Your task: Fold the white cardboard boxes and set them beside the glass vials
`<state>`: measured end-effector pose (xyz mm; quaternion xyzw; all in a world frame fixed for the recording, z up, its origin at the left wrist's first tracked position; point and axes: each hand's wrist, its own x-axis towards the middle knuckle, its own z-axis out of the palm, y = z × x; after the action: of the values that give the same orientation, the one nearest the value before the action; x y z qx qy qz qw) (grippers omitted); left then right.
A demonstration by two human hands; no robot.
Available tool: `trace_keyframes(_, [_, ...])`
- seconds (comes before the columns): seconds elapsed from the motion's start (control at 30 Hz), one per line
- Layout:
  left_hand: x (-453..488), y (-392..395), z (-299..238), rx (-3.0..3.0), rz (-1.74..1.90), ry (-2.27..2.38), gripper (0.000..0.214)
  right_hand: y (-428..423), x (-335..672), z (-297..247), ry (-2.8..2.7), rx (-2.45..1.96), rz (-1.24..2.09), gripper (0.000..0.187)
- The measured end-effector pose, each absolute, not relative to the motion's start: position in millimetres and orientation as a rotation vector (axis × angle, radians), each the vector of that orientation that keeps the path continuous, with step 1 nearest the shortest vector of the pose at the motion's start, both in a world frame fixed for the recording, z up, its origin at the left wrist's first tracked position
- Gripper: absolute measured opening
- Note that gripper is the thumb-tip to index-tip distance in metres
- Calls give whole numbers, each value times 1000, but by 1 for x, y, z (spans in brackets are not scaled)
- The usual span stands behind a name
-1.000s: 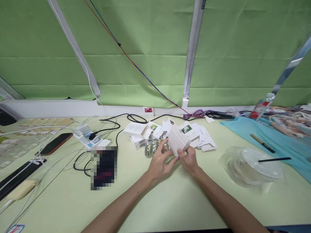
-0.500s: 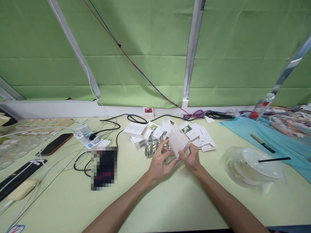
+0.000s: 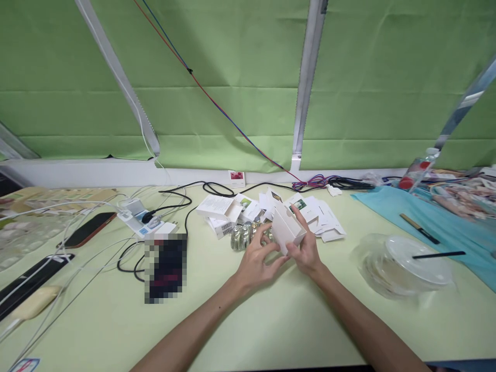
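Note:
A small white cardboard box (image 3: pixel 287 231) is held tilted between my two hands above the table. My right hand (image 3: pixel 308 250) grips its right side, thumb on the near face and a finger up along the back edge. My left hand (image 3: pixel 256 261) closes on its left and lower edge with bent fingers. Just behind my left hand stand several small glass bottles (image 3: pixel 241 236) with metallic tops, partly hidden by my fingers. Behind the held box lie flattened white cartons (image 3: pixel 329 219) and a printed white box (image 3: pixel 215 205).
Phones (image 3: pixel 88 230), a power strip (image 3: pixel 139 218) and tangled cables are on the left. At right are a lidded bowl (image 3: pixel 418 258) in a plastic bag, a knife (image 3: pixel 419 229) on blue cloth (image 3: pixel 382 206) and a plastic bottle (image 3: pixel 418 170). Black cable runs along the back.
The box has turned slightly and shifted a little right. A finger of my right hand has come up behind its right edge. My left hand has hardly moved.

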<state>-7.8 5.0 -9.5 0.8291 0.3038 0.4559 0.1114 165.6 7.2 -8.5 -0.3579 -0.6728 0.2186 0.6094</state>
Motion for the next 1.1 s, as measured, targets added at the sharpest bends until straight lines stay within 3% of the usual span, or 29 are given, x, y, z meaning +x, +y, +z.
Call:
trace_keyframes(0.33, [-8, 3, -12, 2443, 1268, 901, 17, 5, 161, -8, -1578, -822, 422, 77])
trace_keyframes(1.1, [-8, 2, -4, 2417, 1240, 868, 13, 1, 157, 2, -1449, -795, 609, 85])
